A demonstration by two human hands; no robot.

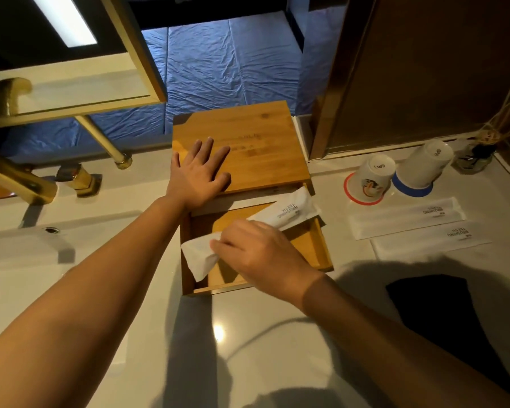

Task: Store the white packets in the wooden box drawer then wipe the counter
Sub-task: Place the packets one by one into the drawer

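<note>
A wooden box point(265, 136) stands at the back of the white counter point(265, 334), and its drawer point(321, 245) is pulled out toward me. My left hand point(199, 175) lies flat on the box lid, fingers spread. Over the open drawer my right hand point(259, 254) grips a long white packet point(286, 212), which lies slanted across the drawer with its left end crumpled past my fingers. Two more white packets point(407, 217) point(430, 241) lie flat on the counter to the right of the drawer.
Two upturned cups point(374, 179) point(421, 169) stand on coasters behind the packets, next to a reed diffuser point(474, 159). A dark cloth point(442, 325) lies at the right front. A gold tap point(27, 181) and the white basin point(21, 260) are at the left.
</note>
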